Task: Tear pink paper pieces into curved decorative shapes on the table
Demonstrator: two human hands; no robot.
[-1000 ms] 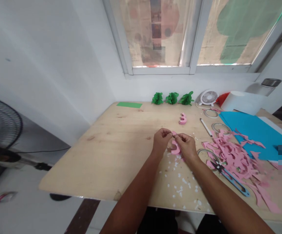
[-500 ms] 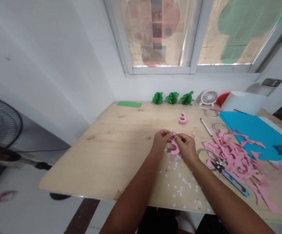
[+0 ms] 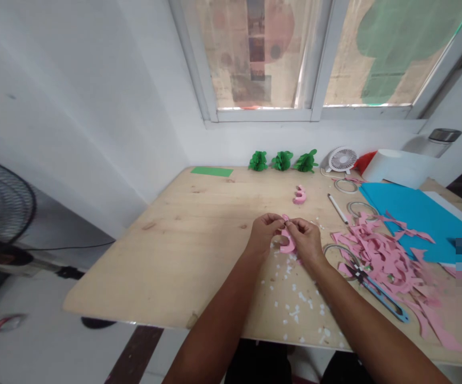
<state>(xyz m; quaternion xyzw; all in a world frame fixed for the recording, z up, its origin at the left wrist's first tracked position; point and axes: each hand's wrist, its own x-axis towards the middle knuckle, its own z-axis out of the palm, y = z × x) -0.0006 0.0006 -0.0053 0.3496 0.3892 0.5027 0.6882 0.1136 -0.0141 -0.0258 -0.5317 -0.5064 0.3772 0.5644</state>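
A curved pink paper piece (image 3: 288,244) is between my two hands above the wooden table. My left hand (image 3: 265,230) pinches its upper end from the left, and the fingertips of my right hand (image 3: 305,237) pinch the same end from the right. The fingertips nearly touch, and the lower curve hangs free below them. Beyond my hands, a similar pink curved piece (image 3: 300,195) lies on the table. Small white scraps (image 3: 294,309) are scattered on the wood between my forearms.
To the right lie pink paper scraps (image 3: 390,256), blue-handled scissors (image 3: 385,298), tape rings (image 3: 346,185), a white pen (image 3: 338,208) and blue sheets (image 3: 418,213). Green paper shapes (image 3: 282,160), a small white fan (image 3: 341,160) and a green strip (image 3: 212,172) are at the back.
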